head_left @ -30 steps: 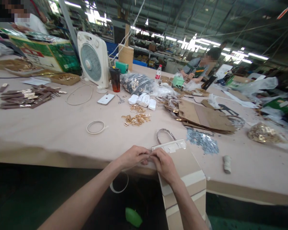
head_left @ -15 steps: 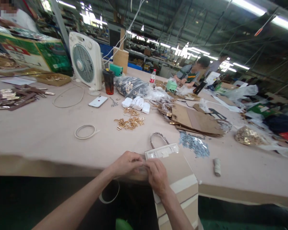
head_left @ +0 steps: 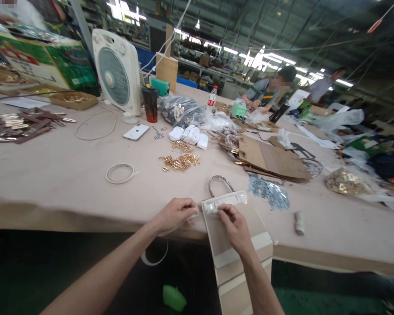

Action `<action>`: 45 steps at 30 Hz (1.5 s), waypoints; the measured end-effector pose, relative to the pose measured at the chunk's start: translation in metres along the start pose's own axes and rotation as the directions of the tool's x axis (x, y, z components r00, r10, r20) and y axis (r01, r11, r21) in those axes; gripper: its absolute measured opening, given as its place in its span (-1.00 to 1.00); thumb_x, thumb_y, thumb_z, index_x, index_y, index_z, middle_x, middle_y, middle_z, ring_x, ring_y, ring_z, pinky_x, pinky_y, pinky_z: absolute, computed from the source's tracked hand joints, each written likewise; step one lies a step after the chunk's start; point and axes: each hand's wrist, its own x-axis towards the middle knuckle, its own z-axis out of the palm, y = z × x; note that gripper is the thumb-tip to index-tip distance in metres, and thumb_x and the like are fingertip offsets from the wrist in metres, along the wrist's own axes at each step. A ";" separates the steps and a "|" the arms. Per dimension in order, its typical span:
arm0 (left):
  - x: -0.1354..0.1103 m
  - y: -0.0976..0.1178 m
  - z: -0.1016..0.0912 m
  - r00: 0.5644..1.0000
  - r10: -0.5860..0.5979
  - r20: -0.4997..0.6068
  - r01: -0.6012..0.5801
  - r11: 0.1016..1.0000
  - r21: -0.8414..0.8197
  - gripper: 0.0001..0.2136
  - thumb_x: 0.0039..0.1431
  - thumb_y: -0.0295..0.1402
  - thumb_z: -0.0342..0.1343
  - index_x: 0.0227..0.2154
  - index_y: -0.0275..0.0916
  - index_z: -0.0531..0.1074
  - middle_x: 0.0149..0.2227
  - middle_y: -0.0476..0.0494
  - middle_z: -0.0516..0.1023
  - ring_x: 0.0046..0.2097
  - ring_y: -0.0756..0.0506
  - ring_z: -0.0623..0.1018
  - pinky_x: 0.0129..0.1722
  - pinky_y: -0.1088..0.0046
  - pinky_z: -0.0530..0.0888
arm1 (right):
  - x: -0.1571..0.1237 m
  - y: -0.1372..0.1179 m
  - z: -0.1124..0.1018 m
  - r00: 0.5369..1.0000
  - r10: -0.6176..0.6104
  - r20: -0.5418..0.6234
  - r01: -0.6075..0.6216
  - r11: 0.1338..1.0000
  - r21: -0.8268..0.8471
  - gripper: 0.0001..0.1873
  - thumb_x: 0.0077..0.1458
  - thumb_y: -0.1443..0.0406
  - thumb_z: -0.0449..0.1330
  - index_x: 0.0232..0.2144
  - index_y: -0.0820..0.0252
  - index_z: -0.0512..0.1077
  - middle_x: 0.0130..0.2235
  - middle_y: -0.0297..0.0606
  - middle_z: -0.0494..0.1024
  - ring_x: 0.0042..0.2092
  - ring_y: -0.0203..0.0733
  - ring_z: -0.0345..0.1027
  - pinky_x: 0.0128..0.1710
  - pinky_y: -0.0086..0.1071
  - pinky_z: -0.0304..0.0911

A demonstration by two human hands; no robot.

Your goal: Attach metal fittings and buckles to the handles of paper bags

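My left hand (head_left: 180,213) is closed on a narrow white tape (head_left: 159,260), which trails from my fingers and hangs in a loop below the table edge. My right hand (head_left: 233,223) is pinched over the top of a beige bag panel (head_left: 238,243); whatever is between its fingertips is too small to make out. The panel lies partly on the table and hangs over its front edge. Along its top runs a clear-covered strip (head_left: 241,197), and a wrapped handle (head_left: 220,178) arches beyond it.
Gold metal fittings (head_left: 182,162) lie ahead, with a tape roll (head_left: 120,173) to their left. Blue-grey pieces (head_left: 271,192) and a thread spool (head_left: 299,223) are at right. Behind stand a fan (head_left: 116,72), a phone (head_left: 136,132), a dark cup (head_left: 149,104) and brown bag panels (head_left: 272,159).
My right hand has moved right, away from my left hand, onto the panel's upper part. My left hand stays near the panel's left edge with the tape. The view has shifted slightly.
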 end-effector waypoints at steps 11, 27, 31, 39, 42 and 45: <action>-0.001 -0.007 -0.001 0.998 0.054 0.029 -0.055 0.998 0.025 -0.75 0.29 -0.18 0.17 -0.24 -0.31 0.54 -0.47 -0.06 0.57 -0.40 -0.04 0.59 -0.31 0.48 0.50 | 0.024 -0.007 -0.026 0.968 0.055 0.246 -0.041 0.997 -0.063 -0.73 0.30 0.12 0.20 -0.08 0.15 0.46 -0.25 -0.25 0.57 -0.19 -0.14 0.46 -0.13 -0.29 0.38; -0.002 -0.004 -0.001 0.998 0.046 0.033 -0.045 0.999 -0.025 -0.72 0.28 -0.15 0.20 -0.25 -0.33 0.53 -0.49 -0.07 0.58 -0.42 -0.04 0.60 -0.34 0.49 0.50 | 0.073 -0.018 -0.022 0.835 -0.035 0.550 0.240 0.921 -0.306 -0.83 0.30 0.34 0.18 -0.32 0.16 0.56 0.03 -0.17 0.46 0.08 -0.10 0.38 0.17 -0.18 0.25; -0.001 -0.006 -0.002 0.998 0.041 0.039 -0.040 0.998 -0.044 -0.73 0.30 -0.16 0.19 -0.23 -0.32 0.53 -0.49 -0.06 0.59 -0.43 -0.03 0.59 -0.35 0.50 0.49 | 0.075 -0.018 -0.023 0.827 -0.015 0.562 0.229 0.922 -0.312 -0.84 0.29 0.35 0.17 -0.32 0.16 0.55 0.01 -0.19 0.46 0.04 -0.12 0.39 0.13 -0.21 0.27; -0.001 -0.008 -0.003 0.998 0.056 0.040 -0.054 0.998 -0.043 -0.73 0.30 -0.16 0.19 -0.23 -0.32 0.53 -0.48 -0.07 0.59 -0.42 -0.03 0.59 -0.35 0.50 0.49 | 0.075 -0.016 -0.022 0.826 -0.007 0.564 0.210 0.932 -0.296 -0.84 0.29 0.34 0.18 -0.32 0.17 0.55 0.01 -0.19 0.44 0.02 -0.13 0.39 0.11 -0.23 0.26; 0.000 -0.009 -0.003 0.998 0.051 0.036 -0.050 0.998 -0.041 -0.72 0.30 -0.15 0.20 -0.23 -0.32 0.53 -0.48 -0.07 0.59 -0.42 -0.03 0.59 -0.35 0.51 0.49 | 0.075 -0.016 -0.022 0.829 -0.002 0.559 0.190 0.941 -0.279 -0.85 0.29 0.32 0.18 -0.30 0.17 0.55 0.03 -0.18 0.43 0.07 -0.11 0.36 0.16 -0.21 0.22; 0.000 -0.008 -0.002 0.998 0.052 0.027 -0.051 0.998 -0.043 -0.71 0.29 -0.14 0.21 -0.24 -0.32 0.53 -0.49 -0.07 0.58 -0.43 -0.04 0.59 -0.35 0.50 0.49 | 0.075 -0.017 -0.022 0.820 0.021 0.572 0.168 0.946 -0.276 -0.85 0.30 0.29 0.19 -0.29 0.18 0.55 0.05 -0.18 0.42 0.09 -0.12 0.34 0.18 -0.23 0.19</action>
